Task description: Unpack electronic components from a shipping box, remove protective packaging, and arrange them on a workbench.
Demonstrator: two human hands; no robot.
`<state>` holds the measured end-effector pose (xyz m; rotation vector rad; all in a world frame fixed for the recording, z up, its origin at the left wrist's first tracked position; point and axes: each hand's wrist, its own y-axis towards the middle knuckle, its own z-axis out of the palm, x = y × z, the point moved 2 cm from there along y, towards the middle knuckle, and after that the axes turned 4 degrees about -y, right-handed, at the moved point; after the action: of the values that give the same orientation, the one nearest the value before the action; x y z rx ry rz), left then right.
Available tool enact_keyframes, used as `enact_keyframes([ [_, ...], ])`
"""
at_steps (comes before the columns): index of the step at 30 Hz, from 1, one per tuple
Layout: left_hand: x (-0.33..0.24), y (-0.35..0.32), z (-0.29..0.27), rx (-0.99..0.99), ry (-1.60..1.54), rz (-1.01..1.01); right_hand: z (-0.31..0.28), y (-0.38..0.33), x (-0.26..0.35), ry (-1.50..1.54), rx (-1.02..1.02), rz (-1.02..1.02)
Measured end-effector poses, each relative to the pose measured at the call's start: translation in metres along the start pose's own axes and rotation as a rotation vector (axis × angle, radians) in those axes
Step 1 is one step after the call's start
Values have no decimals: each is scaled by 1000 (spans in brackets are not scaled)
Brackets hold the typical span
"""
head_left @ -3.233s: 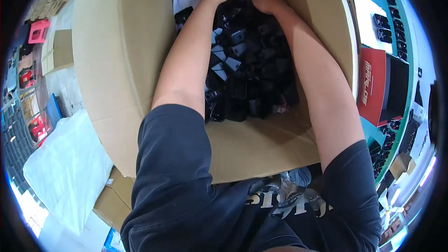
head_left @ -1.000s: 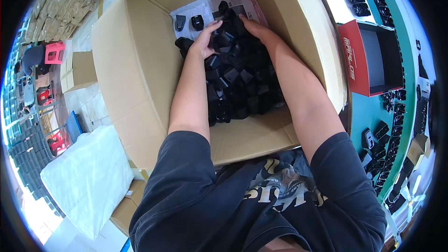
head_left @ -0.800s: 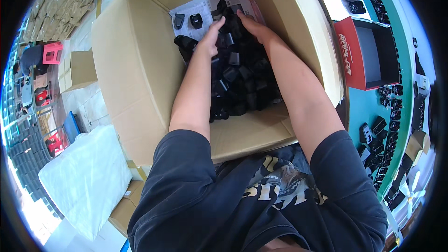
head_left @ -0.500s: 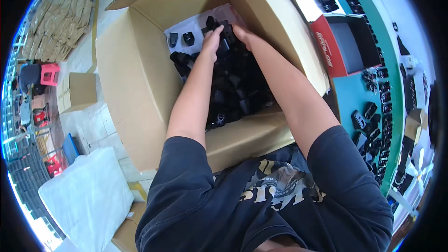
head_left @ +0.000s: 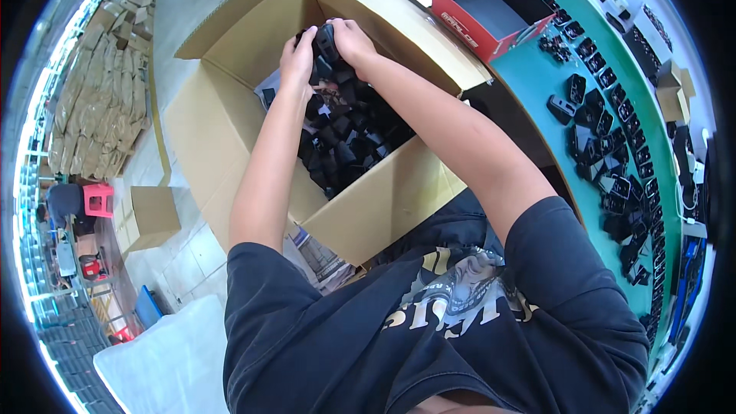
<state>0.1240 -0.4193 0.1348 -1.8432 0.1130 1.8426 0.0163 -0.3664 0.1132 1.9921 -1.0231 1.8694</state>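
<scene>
Between my left hand (head_left: 297, 61) and my right hand (head_left: 353, 42), I grip several black plastic parts (head_left: 328, 43). My fingers curve around them from both sides, and their exact kind is hard to make out. Both hands are over the far part of a large open cardboard box (head_left: 383, 211). Below them, a heap of small black plastic pieces (head_left: 349, 146) fills much of the box bottom. A pale liner shows at the left inner wall, partly hidden by my left forearm.
Right of the box runs a green-topped bench (head_left: 529, 92) with rows of black parts (head_left: 606, 80) and a loose pile (head_left: 625, 199). An open red box (head_left: 468, 27) stands near its edge. At left are a small carton (head_left: 149, 218), a pink stool (head_left: 98, 199) and brown stacked bundles (head_left: 100, 107).
My hands have come up from the box bottom with black parts gripped between them. The view has shifted, so the box and bench appear turned, and more of the heap shows.
</scene>
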Motion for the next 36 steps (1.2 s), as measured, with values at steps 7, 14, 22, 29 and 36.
enact_keyframes([
  [7,-13,-19,-7,-83,45,229,4,-32,16,95,-84,-116],
  [14,-32,-36,-9,-15,-10,217,6,-46,31,133,-133,-155],
  [22,-65,-104,66,145,86,368,-64,-96,43,235,-430,-548],
  [29,-1,-255,240,813,89,586,-268,-281,-31,317,-942,-744],
  [36,140,-452,387,1465,-41,728,-394,-482,-187,225,-1572,-666],
])
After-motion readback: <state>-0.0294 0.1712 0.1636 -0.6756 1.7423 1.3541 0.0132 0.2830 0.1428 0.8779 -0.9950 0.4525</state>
